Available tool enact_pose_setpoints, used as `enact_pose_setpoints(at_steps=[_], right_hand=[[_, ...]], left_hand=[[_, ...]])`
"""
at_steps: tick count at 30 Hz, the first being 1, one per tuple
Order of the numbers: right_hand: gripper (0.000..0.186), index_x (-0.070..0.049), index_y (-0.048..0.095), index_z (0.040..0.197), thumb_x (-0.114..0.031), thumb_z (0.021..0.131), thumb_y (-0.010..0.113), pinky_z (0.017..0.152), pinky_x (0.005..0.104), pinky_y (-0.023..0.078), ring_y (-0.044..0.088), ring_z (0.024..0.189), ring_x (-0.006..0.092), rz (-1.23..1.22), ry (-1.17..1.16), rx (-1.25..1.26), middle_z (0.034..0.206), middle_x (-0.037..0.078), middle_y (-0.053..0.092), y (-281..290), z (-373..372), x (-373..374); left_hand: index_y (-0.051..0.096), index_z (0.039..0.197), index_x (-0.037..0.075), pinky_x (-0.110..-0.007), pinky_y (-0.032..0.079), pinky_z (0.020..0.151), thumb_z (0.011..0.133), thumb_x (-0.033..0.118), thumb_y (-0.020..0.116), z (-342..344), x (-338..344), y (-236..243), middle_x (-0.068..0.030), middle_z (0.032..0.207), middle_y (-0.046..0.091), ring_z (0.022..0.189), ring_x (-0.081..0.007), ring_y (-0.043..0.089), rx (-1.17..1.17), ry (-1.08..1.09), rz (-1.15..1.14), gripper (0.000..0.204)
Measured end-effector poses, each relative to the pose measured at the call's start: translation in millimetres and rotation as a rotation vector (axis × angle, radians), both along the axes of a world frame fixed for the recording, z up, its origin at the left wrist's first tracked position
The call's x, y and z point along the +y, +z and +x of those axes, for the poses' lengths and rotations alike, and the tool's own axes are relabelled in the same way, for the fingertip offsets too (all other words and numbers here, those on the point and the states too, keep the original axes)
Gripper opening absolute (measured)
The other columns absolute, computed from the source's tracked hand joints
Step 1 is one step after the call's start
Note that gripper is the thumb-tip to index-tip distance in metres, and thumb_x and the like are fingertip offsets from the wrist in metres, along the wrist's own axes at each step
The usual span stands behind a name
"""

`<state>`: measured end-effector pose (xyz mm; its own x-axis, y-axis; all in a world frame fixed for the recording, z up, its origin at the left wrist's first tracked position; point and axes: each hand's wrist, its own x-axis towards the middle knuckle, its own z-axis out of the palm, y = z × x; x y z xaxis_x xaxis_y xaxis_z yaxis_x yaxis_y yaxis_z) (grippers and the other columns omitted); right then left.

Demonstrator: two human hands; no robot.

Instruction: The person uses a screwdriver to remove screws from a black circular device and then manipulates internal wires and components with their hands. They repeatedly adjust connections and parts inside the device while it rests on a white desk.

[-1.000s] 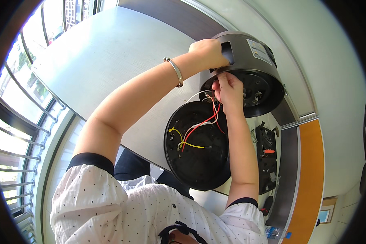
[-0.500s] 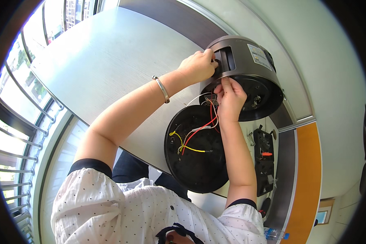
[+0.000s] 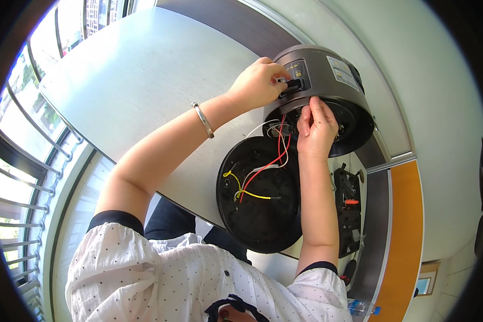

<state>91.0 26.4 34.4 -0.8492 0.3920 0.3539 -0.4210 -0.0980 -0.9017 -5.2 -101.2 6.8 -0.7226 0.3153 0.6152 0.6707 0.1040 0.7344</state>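
Note:
A brown-grey rice cooker body lies on its side at the back of the table, its open black underside facing me. My left hand pinches at the black switch lever in the front panel recess; its fingertips partly cover the lever's end. Below the panel, my right hand has its thumb and fingers closed at the lower rim of the body. Nearer to me rests a round black base cover. Red wires, along with white ones, run from the cover into the underside; a yellow wire lies across the cover.
A black tool case with bits and an orange-red piece is to the right of my right forearm. Beyond it stand a dark panel and an orange panel. A plastic bottle shows at lower right. Barred windows line the left.
The panel recess, earlier dark and partly covered, now shows its face and the black lever. My right hand has shifted right along the rim. My left hand stays at the panel.

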Motion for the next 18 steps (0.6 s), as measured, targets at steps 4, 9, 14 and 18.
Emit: enact_pose_setpoints(at_steps=[4, 9, 14, 18], right_hand=[[0.015, 0.0, 0.06, 0.08, -0.013, 0.087, 0.059, 0.033, 0.0203, 0.021, 0.03, 0.036, 0.006, -0.04, 0.037, 0.0, 0.054, 0.002, 0.048, -1, 0, 1], [0.014, 0.0, 0.059, 0.082, -0.012, 0.087, 0.059, 0.034, 0.0208, 0.022, 0.031, 0.036, 0.0064, -0.082, 0.083, -0.005, 0.055, 0.002, 0.046, 1, -1, 3], [0.013, 0.0, 0.059, 0.082, -0.012, 0.087, 0.058, 0.034, 0.0207, 0.022, 0.03, 0.037, 0.0064, -0.127, 0.136, -0.02, 0.054, 0.0, 0.043, 2, -1, 8], [0.013, -0.001, 0.058, 0.081, -0.012, 0.087, 0.058, 0.035, 0.0206, 0.021, 0.03, 0.037, 0.006, -0.106, 0.155, -0.027, 0.054, -0.001, 0.041, 4, 1, 9]], left_hand=[[0.065, 0.097, 0.008, -0.032, 0.047, 0.08, 0.075, 0.01, 0.065, 6, -7, 7, -0.0105, 0.097, 0.055, 0.084, -0.0212, 0.058, 0.092, 0.009, 0.045, 0.022], [0.064, 0.102, 0.007, -0.031, 0.049, 0.074, 0.072, 0.016, 0.069, 12, -13, 10, -0.0105, 0.098, 0.054, 0.088, -0.0216, 0.055, 0.173, -0.027, -0.067, 0.032], [0.063, 0.104, 0.006, -0.03, 0.05, 0.069, 0.067, 0.022, 0.075, 14, -17, 12, -0.0105, 0.098, 0.054, 0.091, -0.0217, 0.055, 0.201, -0.066, -0.14, 0.042], [0.063, 0.102, 0.005, -0.03, 0.05, 0.066, 0.065, 0.019, 0.076, 17, -11, 8, -0.01, 0.095, 0.056, 0.088, -0.0211, 0.056, 0.178, -0.076, -0.078, 0.041]])
